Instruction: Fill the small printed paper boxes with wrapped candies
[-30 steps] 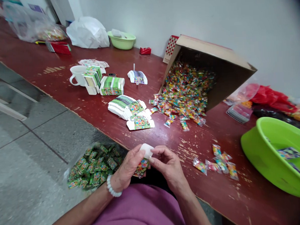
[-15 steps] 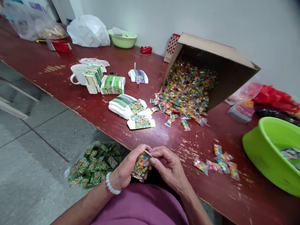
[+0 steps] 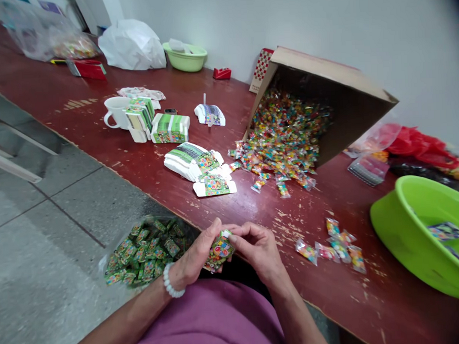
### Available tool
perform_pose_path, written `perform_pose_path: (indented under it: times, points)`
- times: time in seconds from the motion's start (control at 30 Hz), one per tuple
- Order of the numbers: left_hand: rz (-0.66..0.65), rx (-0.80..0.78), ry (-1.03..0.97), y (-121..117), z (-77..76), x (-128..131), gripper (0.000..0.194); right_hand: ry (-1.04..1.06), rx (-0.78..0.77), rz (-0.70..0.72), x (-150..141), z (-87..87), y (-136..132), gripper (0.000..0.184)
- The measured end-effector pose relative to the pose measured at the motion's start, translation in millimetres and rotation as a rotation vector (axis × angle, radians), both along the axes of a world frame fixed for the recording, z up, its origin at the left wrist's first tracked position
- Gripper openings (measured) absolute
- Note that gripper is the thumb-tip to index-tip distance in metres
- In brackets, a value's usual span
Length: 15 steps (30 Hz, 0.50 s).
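Turned since the earlier view, a small printed green carton [image 3: 222,247] now shows its colourful face, held closed between the left hand [image 3: 195,253] and right hand [image 3: 258,253]. A clear bag of green packets [image 3: 149,249] lies just left of the grip, below the counter [image 3: 223,213] edge.

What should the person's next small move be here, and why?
Probably press the white end flap down with the fingers of the right hand: the small printed box sits between both hands, the flap's edge shows at its top, and similar boxes lie in the bag beside the left hand.
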<state>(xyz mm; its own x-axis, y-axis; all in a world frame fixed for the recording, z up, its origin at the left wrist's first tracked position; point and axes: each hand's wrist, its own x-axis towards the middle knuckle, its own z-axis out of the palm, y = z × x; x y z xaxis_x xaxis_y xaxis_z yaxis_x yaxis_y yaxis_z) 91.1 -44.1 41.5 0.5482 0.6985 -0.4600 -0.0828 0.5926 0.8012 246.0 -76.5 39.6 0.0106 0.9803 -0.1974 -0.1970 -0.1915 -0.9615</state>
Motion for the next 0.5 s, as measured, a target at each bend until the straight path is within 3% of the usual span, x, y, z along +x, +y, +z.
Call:
perform_pose_path:
  times: [0.13, 0.3, 0.43, 0.5]
  points:
    - [0.011, -0.041, 0.007, 1.6, -2.9, -1.5, 0.061, -0.280, 0.226, -0.014, 0.0, 1.0, -3.5, 0.012]
    - [0.063, -0.246, -0.171, 6.4, -13.5, -3.3, 0.033, -0.549, 0.497, 0.034, -6.3, -7.1, -16.3, 0.015]
    - [0.165, -0.351, -0.247, 6.2, -23.6, -0.6, 0.024, -0.856, 0.607, 0.050, -19.5, -21.6, -26.4, 0.078]
    - [0.219, -0.346, -0.254, 4.2, -27.5, 1.5, 0.024, -1.011, 0.586, 0.052, -25.2, -27.4, -27.1, 0.093]
